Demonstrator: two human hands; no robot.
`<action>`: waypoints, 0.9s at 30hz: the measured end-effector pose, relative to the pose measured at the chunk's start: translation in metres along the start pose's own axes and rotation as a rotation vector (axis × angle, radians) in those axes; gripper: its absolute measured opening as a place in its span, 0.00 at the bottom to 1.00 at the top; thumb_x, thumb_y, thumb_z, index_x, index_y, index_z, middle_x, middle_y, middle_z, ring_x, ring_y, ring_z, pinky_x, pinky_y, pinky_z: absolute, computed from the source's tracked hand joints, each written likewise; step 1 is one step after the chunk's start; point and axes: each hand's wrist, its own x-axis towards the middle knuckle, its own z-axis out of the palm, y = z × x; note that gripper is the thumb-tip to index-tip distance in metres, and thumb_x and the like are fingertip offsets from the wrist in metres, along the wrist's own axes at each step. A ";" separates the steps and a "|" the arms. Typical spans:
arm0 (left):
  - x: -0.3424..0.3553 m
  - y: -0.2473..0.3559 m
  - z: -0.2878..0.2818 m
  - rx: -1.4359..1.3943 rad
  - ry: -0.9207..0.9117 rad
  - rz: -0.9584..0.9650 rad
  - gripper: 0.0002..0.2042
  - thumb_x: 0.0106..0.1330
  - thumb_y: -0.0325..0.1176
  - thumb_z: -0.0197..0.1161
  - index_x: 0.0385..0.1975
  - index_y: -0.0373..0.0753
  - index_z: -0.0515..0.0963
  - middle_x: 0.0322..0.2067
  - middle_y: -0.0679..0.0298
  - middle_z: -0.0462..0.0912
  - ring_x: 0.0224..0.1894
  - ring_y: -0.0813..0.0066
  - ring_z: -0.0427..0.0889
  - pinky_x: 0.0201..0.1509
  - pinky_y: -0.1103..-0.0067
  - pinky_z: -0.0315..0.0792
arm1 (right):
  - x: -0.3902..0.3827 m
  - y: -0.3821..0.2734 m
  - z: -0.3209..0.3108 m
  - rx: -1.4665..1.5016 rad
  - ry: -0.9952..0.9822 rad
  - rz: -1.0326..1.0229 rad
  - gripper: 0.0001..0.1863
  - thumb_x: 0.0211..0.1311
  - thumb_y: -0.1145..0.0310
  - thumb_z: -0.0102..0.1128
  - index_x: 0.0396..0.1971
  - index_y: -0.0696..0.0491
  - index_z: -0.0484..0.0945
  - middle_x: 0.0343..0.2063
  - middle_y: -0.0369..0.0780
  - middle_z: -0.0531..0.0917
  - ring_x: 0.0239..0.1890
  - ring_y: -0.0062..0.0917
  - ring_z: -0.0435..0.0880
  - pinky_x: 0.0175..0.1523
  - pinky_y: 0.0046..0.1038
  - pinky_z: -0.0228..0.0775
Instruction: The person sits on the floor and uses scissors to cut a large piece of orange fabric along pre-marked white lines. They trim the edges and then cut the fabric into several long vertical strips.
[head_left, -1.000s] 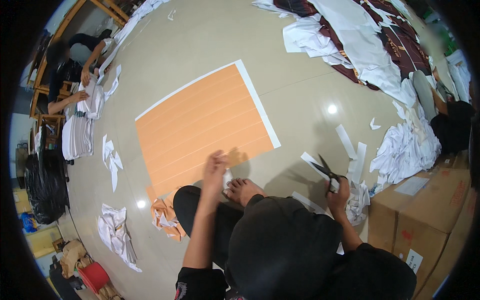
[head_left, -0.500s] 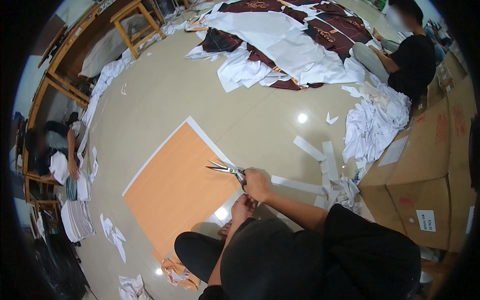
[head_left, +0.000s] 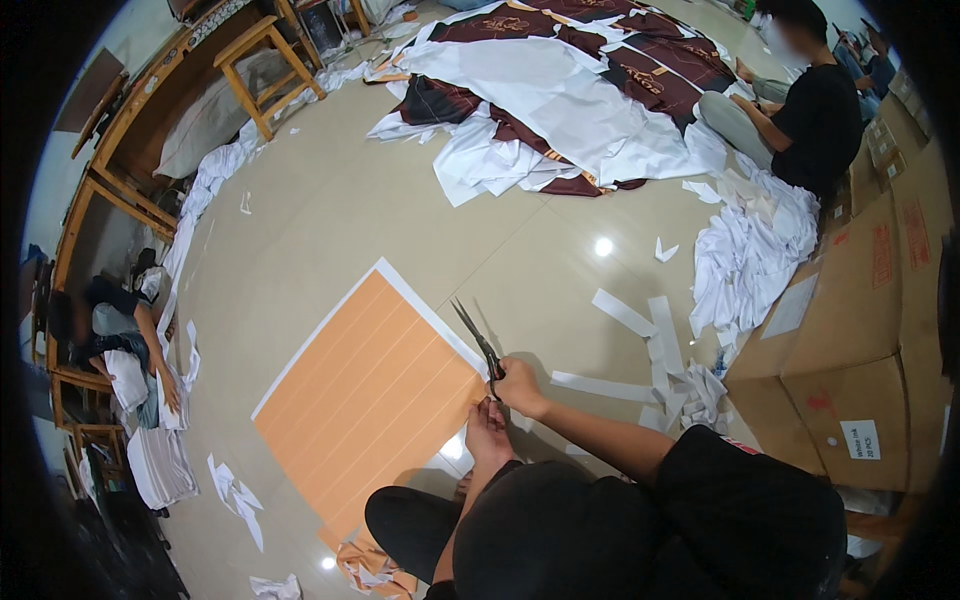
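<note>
A large orange fabric piece [head_left: 365,390] with pale stripes and a white border lies flat on the floor in front of me. My right hand [head_left: 520,388] is closed round the handles of a pair of metal scissors [head_left: 478,340]. Their blades point away to the upper left, slightly apart, just beside the fabric's right white edge. Below it, my left hand [head_left: 487,432] pinches the fabric's near right corner, close to the scissor handles. The fingertips partly hide that corner.
White offcut strips [head_left: 655,350] lie to the right, near a white cloth heap [head_left: 755,250] and cardboard boxes [head_left: 830,370]. Orange scraps [head_left: 372,568] sit by my knee. Farther off spread white and maroon fabrics [head_left: 560,100]. One person sits far right, another at left.
The scissors have swung from lying over the orange fabric to beside its right edge, pointing farther away from me. My left hand remains by the corner. The view has shifted slightly.
</note>
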 end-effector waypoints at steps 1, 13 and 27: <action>0.000 -0.003 0.000 -0.008 0.016 0.014 0.14 0.75 0.41 0.55 0.50 0.37 0.73 0.44 0.64 0.80 0.43 0.75 0.78 0.43 0.82 0.73 | 0.001 0.004 0.002 0.012 0.033 -0.021 0.05 0.48 0.74 0.63 0.27 0.57 0.78 0.19 0.49 0.81 0.21 0.37 0.84 0.32 0.38 0.75; -0.018 0.002 0.019 -0.026 -0.022 -0.059 0.16 0.73 0.47 0.58 0.48 0.40 0.72 0.43 0.63 0.83 0.38 0.78 0.81 0.40 0.82 0.74 | 0.006 -0.006 -0.013 0.457 -0.144 0.216 0.12 0.53 0.77 0.65 0.37 0.63 0.76 0.25 0.42 0.80 0.20 0.26 0.80 0.22 0.27 0.70; -0.007 -0.001 0.015 0.128 0.131 -0.035 0.12 0.69 0.43 0.64 0.37 0.39 0.77 0.38 0.64 0.86 0.33 0.76 0.84 0.29 0.82 0.72 | -0.044 0.004 -0.070 0.121 -0.228 0.385 0.24 0.58 0.48 0.70 0.23 0.57 0.79 0.19 0.35 0.78 0.21 0.18 0.76 0.28 0.23 0.66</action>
